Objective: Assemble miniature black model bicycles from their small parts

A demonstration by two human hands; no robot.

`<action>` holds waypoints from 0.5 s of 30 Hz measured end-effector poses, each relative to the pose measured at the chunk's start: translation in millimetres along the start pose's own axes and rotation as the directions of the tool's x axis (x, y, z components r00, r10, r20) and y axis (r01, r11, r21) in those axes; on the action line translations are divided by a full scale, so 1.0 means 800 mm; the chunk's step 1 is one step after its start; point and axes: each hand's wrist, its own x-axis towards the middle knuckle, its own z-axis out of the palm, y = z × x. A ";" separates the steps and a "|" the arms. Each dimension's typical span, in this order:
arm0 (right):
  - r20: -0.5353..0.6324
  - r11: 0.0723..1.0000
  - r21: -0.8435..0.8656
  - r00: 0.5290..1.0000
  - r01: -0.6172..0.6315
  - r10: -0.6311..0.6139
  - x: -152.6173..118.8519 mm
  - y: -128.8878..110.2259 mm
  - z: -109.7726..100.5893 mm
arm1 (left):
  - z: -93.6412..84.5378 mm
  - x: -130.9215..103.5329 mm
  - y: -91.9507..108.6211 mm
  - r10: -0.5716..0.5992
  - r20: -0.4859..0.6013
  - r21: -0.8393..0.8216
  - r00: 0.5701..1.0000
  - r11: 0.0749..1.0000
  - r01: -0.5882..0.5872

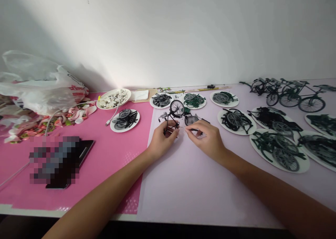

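Near the middle of the table, my left hand [164,139] is closed on a black model bicycle [172,121]; its spoked wheel stands up above my fingers. To the right, the fingertips of my right hand [206,139] pinch a thin tool with a metal shaft and dark handle [193,129], which looks like a small screwdriver. The shaft points at the bicycle by my left fingertips; whether it touches cannot be made out. Just beyond the hands is another spoked wheel [191,120], partly covered by my right hand.
White plates of bicycle parts stand along the back, left [125,121] and right [279,151]. Assembled model bicycles [290,93] stand at the back right. Left are a bowl of pale pieces [114,99], a plastic bag [44,88], pink petal-like pieces [70,114], a phone [85,149] and a cable.
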 end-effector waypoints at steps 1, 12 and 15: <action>0.000 1.000 -0.001 1.000 -0.004 0.004 0.000 0.000 0.000 | 0.000 0.000 0.000 -0.003 0.001 -0.002 1.000 1.000 0.003; 0.019 1.000 0.008 1.000 -0.018 0.018 -0.001 0.001 0.000 | 0.000 -0.001 0.000 0.001 0.008 -0.001 1.000 1.000 -0.001; 0.026 0.999 -0.009 0.999 -0.037 0.037 -0.002 0.001 0.000 | 0.000 -0.001 -0.001 0.001 0.013 0.003 1.000 1.000 -0.001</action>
